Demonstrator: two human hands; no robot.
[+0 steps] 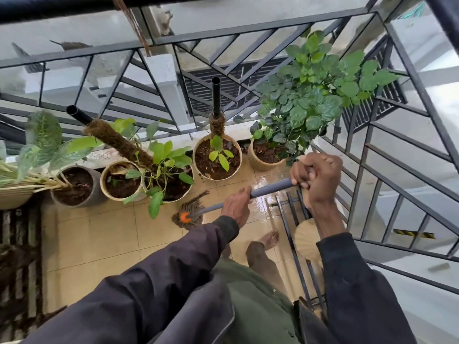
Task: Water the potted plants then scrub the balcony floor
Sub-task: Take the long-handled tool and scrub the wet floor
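A mop with a grey handle (269, 189) and a brown string head (190, 213) with an orange collar rests on the wet beige tiled floor (99, 244). My left hand (236, 206) grips the handle low down, close to the head. My right hand (316, 176) grips its upper end. Several potted plants stand in a row along the railing: a grey pot (77, 186), a small cream pot (119, 181), a white pot with a moss pole (171, 184), a cream pot (217, 157) and a bushy plant's pot (267, 155).
A black metal railing (223, 33) encloses the balcony at the back and right. A black metal stand (293, 219) with a round beige seat (306, 239) is at my right. My bare foot (269, 239) is on the wet tiles. A dark slatted mat (19, 256) lies left.
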